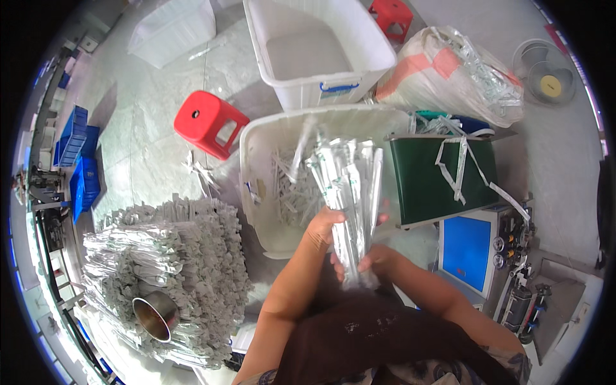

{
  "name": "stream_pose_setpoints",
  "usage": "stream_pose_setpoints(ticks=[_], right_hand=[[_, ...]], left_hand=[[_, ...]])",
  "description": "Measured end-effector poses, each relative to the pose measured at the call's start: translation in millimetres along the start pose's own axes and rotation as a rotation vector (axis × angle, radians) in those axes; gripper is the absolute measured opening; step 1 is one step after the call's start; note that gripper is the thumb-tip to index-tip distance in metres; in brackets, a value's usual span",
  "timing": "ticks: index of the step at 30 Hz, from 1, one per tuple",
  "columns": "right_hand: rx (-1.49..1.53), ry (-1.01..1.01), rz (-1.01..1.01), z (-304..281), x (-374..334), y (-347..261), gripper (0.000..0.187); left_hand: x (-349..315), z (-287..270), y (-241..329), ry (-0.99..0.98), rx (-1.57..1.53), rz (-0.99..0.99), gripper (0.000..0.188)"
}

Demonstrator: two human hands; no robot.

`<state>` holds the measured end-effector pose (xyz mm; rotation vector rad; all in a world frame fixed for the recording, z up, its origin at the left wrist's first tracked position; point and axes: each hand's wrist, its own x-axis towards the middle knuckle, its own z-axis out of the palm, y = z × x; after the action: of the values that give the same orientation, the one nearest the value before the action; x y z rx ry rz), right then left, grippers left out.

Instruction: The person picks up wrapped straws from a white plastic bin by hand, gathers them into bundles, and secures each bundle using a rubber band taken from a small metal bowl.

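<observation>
Both my hands are closed round a bundle of long, narrow silver foil packets (350,186), held upright in front of my dark apron. My left hand (326,226) wraps the middle of the bundle, its fingertips showing at the far side. Lower down, my right hand (377,258) grips near the bottom end. Beyond the bundle stands a large white tub (252,218) with many loose strips (292,192) at its bottom. A pale, blurred strip (299,154) hangs over the tub, left of the bundle's top; whether it touches the bundle I cannot tell.
A big stack of silver packets (199,256) with a metal cup (154,316) rises at left. Red stools (205,122), another white tub (308,86) and a stuffed woven sack (436,70) stand beyond. At right is a green conveyor belt (423,179) beside a machine with a blue panel (467,250).
</observation>
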<state>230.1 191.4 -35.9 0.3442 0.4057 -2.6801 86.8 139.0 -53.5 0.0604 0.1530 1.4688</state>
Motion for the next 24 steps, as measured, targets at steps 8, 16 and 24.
stream_pose_setpoints(ticks=[8,16,24], right_hand=[[-0.445,0.416,-0.485,33.8,-17.6,-28.5,0.069],[-1.275,0.14,-0.111,87.0,17.7,-193.0,0.037],[-1.399,0.018,0.213,86.0,66.3,-149.6,0.045]], left_hand=[[-9.2,40.4,11.4,0.303,0.165,0.031,0.057],[5.4,41.4,-23.5,0.101,0.079,-0.219,0.061],[-29.7,34.3,-13.1,0.026,0.278,-0.071,0.075]])
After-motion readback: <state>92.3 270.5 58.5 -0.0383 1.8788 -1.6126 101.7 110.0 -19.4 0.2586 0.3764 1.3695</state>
